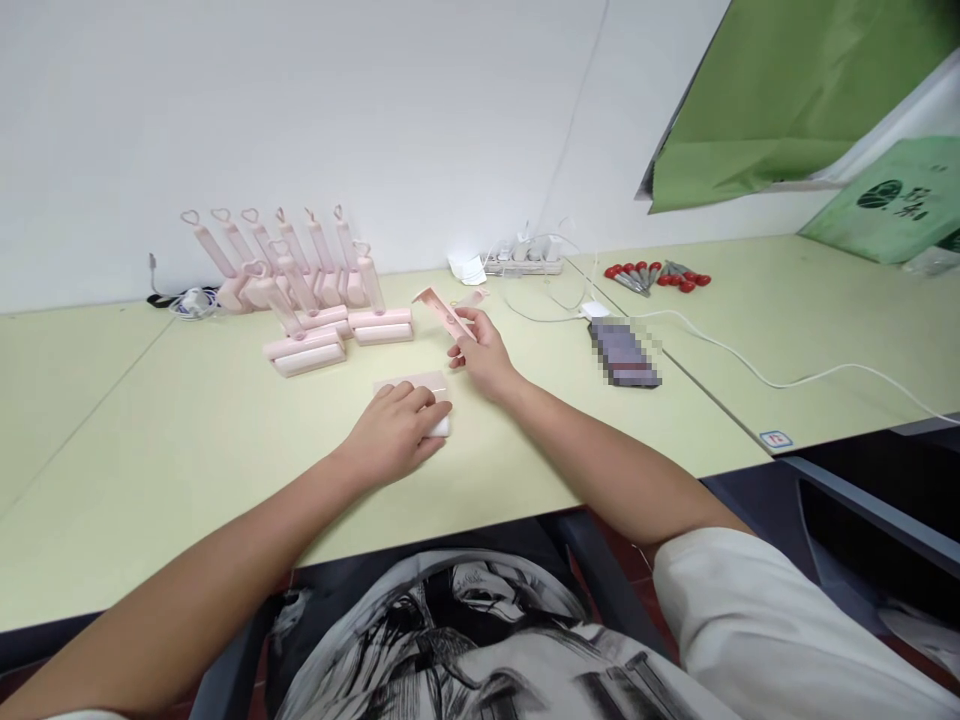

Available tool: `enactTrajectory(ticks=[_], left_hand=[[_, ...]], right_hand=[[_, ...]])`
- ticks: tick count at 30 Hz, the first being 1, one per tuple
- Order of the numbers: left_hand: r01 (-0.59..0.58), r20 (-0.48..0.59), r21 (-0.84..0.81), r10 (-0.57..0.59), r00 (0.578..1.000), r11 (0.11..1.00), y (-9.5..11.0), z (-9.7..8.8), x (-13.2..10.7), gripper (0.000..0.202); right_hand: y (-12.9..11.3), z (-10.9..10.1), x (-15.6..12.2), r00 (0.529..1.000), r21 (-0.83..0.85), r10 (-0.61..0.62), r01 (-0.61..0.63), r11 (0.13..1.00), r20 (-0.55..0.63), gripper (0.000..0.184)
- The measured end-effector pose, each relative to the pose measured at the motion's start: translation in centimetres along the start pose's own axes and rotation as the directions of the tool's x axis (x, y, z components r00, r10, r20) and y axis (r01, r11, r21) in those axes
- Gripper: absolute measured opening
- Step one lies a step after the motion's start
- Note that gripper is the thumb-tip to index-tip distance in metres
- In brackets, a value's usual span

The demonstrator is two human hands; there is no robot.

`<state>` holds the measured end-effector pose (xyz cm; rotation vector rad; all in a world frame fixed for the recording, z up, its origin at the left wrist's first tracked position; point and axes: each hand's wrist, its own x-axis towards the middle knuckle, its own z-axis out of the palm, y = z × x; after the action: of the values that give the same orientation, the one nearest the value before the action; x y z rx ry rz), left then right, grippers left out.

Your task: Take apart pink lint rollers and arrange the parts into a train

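Observation:
My right hand [484, 355] holds a long pink plastic piece [441, 311] between thumb and fingers, tilted above the table. My left hand [397, 425] is over a white block with a pale pink top [437, 381] lying on the table, its fingers curled over the top and its thumb at the right side. Most of that block is hidden under the hand. Behind the pink piece lies another small pink part [471, 299], partly covered. Left of my hands stand pink tools with wide heads and heart-loop handles, one [381, 318] closest to the held piece.
More heart-handled pink tools [304, 350] stand against the wall at the back left. A power strip [525, 265] with white cables lies at the back, a phone [624, 352] to the right. Red-handled screwdrivers [637, 276] and a green bag [889, 200] are farther right.

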<state>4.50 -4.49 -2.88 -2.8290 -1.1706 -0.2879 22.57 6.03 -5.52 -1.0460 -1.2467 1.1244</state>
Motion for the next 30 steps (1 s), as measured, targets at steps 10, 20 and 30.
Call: enactTrajectory(ticks=[10, 20, 30], left_hand=[[0.105, -0.054, -0.218, -0.119, 0.991, 0.970, -2.4, -1.1, 2.8, 0.040], [0.282, -0.062, -0.871, -0.658, 0.750, 0.403, -4.1, -0.7, 6.4, 0.039], [-0.082, -0.043, -0.996, -0.614, 0.788, -0.035, -3.9, -0.4, 6.5, 0.049]], right_hand=[[0.1, -0.1, -0.2, 1.000, -0.015, -0.004, 0.004, 1.000, 0.025, 0.041], [-1.1, 0.7, -2.4, 0.949, -0.067, -0.234, 0.253, 0.965, 0.213, 0.035], [-2.6, 0.5, -3.3, 0.768, -0.228, -0.510, 0.615, 0.755, 0.387, 0.046]])
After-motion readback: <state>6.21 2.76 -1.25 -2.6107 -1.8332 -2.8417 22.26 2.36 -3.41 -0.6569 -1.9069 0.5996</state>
